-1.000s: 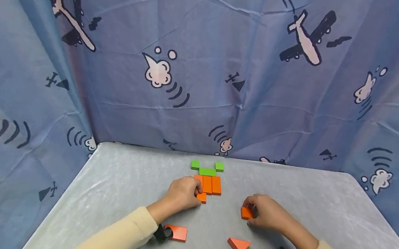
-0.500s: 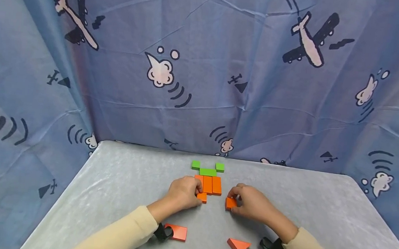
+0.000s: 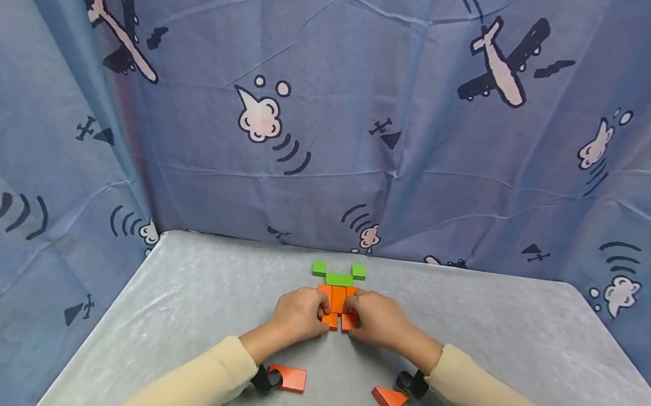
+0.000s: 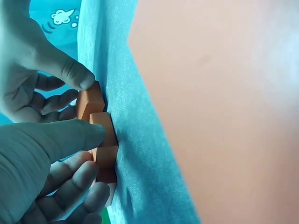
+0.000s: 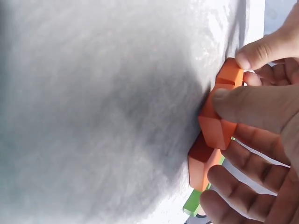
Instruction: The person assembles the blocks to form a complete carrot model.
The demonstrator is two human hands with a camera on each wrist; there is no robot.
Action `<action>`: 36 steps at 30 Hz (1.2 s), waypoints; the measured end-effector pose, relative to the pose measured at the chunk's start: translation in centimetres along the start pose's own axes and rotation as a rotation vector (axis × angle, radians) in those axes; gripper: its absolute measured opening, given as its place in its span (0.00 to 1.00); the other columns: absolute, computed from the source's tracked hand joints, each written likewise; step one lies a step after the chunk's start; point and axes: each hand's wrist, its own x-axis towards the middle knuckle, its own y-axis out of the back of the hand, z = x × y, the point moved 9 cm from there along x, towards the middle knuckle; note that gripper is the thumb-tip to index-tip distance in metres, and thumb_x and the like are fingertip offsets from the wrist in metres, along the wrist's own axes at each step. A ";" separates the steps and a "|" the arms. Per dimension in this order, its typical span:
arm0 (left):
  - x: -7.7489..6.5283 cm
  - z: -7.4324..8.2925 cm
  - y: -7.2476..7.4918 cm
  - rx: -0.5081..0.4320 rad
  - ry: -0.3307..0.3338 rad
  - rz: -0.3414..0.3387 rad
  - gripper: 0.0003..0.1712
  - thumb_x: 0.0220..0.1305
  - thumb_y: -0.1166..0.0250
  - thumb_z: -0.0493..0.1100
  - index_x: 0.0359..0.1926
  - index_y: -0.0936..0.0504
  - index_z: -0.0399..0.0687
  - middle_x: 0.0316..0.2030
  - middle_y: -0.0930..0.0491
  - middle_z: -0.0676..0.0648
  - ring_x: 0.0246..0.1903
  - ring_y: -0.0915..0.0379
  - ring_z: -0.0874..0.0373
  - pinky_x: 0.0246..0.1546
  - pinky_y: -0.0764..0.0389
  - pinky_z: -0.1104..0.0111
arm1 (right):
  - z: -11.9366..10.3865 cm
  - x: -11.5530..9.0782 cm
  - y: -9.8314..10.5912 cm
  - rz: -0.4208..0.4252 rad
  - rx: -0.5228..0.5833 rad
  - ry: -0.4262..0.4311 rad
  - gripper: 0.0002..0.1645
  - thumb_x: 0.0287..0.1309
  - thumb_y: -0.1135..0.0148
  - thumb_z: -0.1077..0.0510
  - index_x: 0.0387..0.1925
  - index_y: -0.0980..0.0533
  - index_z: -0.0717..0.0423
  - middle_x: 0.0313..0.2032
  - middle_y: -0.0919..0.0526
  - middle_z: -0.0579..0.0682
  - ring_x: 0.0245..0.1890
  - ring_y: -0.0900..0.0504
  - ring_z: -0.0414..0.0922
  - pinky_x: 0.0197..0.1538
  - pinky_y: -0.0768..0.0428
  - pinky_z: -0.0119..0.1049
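My left hand (image 3: 299, 314) pinches a small orange block (image 3: 330, 322) between thumb and fingers, at the near end of a row of upright-lying orange rectangular blocks (image 3: 338, 299). Beside it my right hand (image 3: 380, 320) pinches another small orange block (image 3: 348, 323) below the right side of that row. A narrow gap shows between the two small blocks in the head view. The right thumb lies on its orange block (image 5: 217, 123) in the right wrist view, with the left hand's block (image 5: 230, 72) beyond. Fingers partly hide the outer row blocks.
Behind the row lie a green rectangular block (image 3: 339, 280) and two green squares (image 3: 319, 268). A red-orange rectangular block (image 3: 292, 379) lies by the left wrist, a red-orange triangular block (image 3: 389, 400) by the right wrist. A patterned blue curtain (image 3: 313, 215) hangs behind the table.
My right hand has moved left and slightly away from me, carrying its small orange block up to the row. The left hand has stayed on its block.
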 end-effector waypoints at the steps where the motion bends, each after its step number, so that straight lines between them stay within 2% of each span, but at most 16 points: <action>1: 0.0 0.0 0.0 0.000 0.001 0.002 0.11 0.45 0.23 0.46 0.29 0.17 0.56 0.20 0.27 0.61 0.21 0.33 0.68 0.23 0.30 0.72 | 0.0 0.1 -0.1 0.001 -0.004 -0.003 0.15 0.39 0.24 0.58 0.33 0.19 0.52 0.23 0.30 0.41 0.22 0.34 0.38 0.25 0.34 0.31; 13: 0.0 -0.1 0.1 -0.014 -0.007 0.030 0.12 0.44 0.23 0.48 0.29 0.17 0.55 0.19 0.27 0.62 0.19 0.33 0.69 0.21 0.31 0.73 | -0.2 0.5 -0.4 0.015 0.004 0.001 0.17 0.35 0.22 0.59 0.31 0.20 0.52 0.22 0.28 0.40 0.23 0.33 0.38 0.26 0.33 0.31; 24: -0.1 -0.4 0.1 -0.052 0.010 0.020 0.09 0.45 0.25 0.43 0.28 0.18 0.54 0.18 0.26 0.61 0.19 0.32 0.68 0.22 0.31 0.73 | 0.3 0.9 -0.4 -0.019 0.025 -0.031 0.18 0.34 0.19 0.55 0.29 0.21 0.50 0.24 0.26 0.41 0.24 0.32 0.38 0.28 0.31 0.33; 29: -0.3 -0.4 0.0 -0.074 0.006 -0.006 0.09 0.46 0.25 0.43 0.29 0.18 0.54 0.19 0.26 0.61 0.20 0.32 0.68 0.23 0.30 0.73 | 0.6 0.9 -0.6 -0.029 0.029 -0.057 0.19 0.35 0.19 0.53 0.29 0.21 0.50 0.24 0.25 0.42 0.24 0.32 0.38 0.29 0.30 0.34; 33: -0.8 -0.5 0.3 -0.102 -0.021 -0.028 0.09 0.48 0.25 0.43 0.31 0.17 0.53 0.21 0.26 0.61 0.22 0.32 0.68 0.25 0.30 0.73 | 1.0 0.8 -0.1 -0.001 0.059 -0.067 0.17 0.38 0.21 0.52 0.29 0.21 0.49 0.25 0.24 0.42 0.23 0.31 0.38 0.27 0.31 0.33; 36: -1.9 -0.7 0.9 -0.121 -0.058 -0.045 0.08 0.50 0.27 0.44 0.32 0.16 0.54 0.24 0.23 0.60 0.24 0.31 0.68 0.28 0.29 0.72 | 1.8 0.8 0.7 0.036 0.078 -0.091 0.14 0.42 0.24 0.52 0.30 0.20 0.48 0.27 0.22 0.43 0.25 0.29 0.37 0.28 0.29 0.33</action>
